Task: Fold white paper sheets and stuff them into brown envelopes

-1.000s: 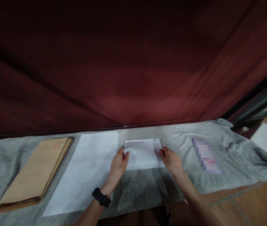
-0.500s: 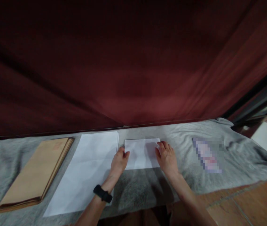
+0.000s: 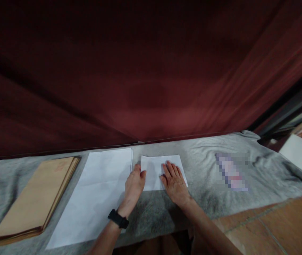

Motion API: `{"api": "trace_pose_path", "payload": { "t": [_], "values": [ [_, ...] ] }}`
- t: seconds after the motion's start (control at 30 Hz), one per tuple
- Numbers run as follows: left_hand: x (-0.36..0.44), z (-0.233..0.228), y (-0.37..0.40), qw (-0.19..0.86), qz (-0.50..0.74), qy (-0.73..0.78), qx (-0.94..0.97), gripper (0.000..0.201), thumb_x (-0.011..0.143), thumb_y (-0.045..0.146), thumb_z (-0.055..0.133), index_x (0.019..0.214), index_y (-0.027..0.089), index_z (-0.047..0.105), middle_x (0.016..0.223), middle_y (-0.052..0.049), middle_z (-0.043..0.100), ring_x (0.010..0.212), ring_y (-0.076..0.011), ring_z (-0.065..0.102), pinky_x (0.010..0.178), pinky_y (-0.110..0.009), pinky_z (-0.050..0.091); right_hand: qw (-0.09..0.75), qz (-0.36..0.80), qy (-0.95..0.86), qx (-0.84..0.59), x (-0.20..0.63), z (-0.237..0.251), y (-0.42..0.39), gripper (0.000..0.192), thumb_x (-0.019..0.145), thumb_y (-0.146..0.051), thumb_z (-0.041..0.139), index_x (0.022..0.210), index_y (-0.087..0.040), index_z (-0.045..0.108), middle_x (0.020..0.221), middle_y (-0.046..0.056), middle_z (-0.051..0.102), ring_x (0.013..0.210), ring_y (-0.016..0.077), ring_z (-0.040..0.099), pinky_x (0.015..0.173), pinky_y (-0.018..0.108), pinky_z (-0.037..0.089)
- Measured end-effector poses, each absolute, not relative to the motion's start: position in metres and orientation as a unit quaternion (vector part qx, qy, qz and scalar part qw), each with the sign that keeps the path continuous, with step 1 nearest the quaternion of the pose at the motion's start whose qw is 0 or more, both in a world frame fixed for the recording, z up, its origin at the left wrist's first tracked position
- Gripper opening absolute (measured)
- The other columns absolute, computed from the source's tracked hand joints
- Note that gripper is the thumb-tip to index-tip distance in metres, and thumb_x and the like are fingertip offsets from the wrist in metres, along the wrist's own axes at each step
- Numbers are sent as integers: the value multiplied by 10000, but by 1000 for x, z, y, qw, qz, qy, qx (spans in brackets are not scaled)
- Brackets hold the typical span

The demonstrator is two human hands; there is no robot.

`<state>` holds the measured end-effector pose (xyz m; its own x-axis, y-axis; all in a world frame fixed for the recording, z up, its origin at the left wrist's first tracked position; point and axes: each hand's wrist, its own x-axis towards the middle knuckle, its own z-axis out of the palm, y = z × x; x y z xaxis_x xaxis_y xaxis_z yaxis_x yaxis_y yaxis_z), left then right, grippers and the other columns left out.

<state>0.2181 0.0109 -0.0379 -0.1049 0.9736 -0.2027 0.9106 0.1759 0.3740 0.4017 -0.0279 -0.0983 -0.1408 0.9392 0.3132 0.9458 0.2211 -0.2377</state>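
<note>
A small white sheet of paper (image 3: pixel 151 177), apparently folded, lies on the grey cloth in front of me. My left hand (image 3: pixel 135 180), with a black band on its wrist, has its fingers curled at the paper's left edge, thumb toward the sheet. Flat on the paper's right half rests my right hand (image 3: pixel 174 180), fingers spread and pointing away from me. Part of the paper is hidden beneath that palm. Just left of my left hand is a stack of larger white paper (image 3: pixel 95 191).
Brown envelopes (image 3: pixel 34 198) are piled at the far left. A blurred-out purple and pink item (image 3: pixel 232 173) lies on the grey cloth (image 3: pixel 201 166) to the right. A dark red curtain (image 3: pixel 151 88) hangs behind. Tiled floor (image 3: pixel 281 223) shows at the lower right.
My right hand has moved left from the paper's right edge onto its surface and flattened out. My left hand stays at the left edge.
</note>
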Motion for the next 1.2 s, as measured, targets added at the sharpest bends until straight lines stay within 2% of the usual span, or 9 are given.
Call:
{"api": "trace_pose_path", "payload": {
  "t": [0.17,0.3,0.37,0.43,0.53,0.6,0.87,1.07,1.2],
  "values": [
    [220,-33,-1,79,61,730,676,369,1003,289,384,1306,116,503,997,-148,730,909,-277,715,795,-363,505,208,-13,-745,-633,397,-100,-28,511,1043,-364,429,1519,-180,436,1592,114,404,1471,298,355,1203,496,282],
    [233,-48,-8,-34,161,625,763,470,1003,275,351,1408,80,487,1353,-222,597,1271,-322,569,1049,-460,451,215,-14,-742,-634,395,-103,-28,525,1043,-373,428,1530,-175,418,1596,124,391,1489,295,329,1208,500,276],
    [241,-65,-8,-22,204,551,809,497,1008,302,353,1450,109,474,1519,-177,479,1428,-302,422,1143,-459,392,220,-10,-741,-634,395,-103,-29,538,1043,-377,429,1540,-174,397,1603,122,376,1495,294,318,1214,503,268],
    [246,-84,-8,-9,216,507,834,516,1011,329,348,1476,140,464,1591,-125,407,1494,-280,323,1191,-467,348,225,-3,-743,-630,396,-101,-29,552,1041,-380,431,1550,-175,374,1612,121,356,1501,293,308,1217,508,265],
    [246,-105,-5,-10,193,505,841,569,1009,379,323,1494,109,449,1573,-139,436,1503,-278,310,1201,-483,334,227,9,-743,-629,395,-100,-30,558,1042,-393,425,1556,-185,363,1620,119,340,1505,286,301,1219,503,265],
    [242,-111,-4,-16,167,514,841,589,997,409,329,1507,138,443,1575,-120,436,1505,-279,309,1211,-505,304,232,13,-739,-633,395,-100,-30,559,1040,-404,427,1555,-195,368,1622,111,336,1505,280,301,1220,496,268],
    [234,-104,-3,-66,141,500,852,587,951,340,307,1469,159,513,1552,-101,467,1494,-290,337,1205,-530,274,241,0,-721,-649,413,-103,-22,585,1027,-419,456,1560,-204,349,1620,80,348,1480,272,355,1211,463,303],
    [226,-106,0,-80,143,458,874,537,925,306,288,1250,217,706,1491,-62,549,1524,-302,262,1189,-575,282,215,33,-684,-696,444,-93,-12,609,1035,-511,378,1531,-159,407,1594,104,379,1444,322,406,1205,550,300],
    [223,-106,0,-76,140,436,886,536,922,291,277,1173,190,739,1509,-84,528,1559,-284,132,1187,-600,273,193,48,-648,-736,449,-77,-5,586,1025,-435,427,1494,-83,453,1571,158,399,1464,328,374,1228,550,259]
  ]
}}
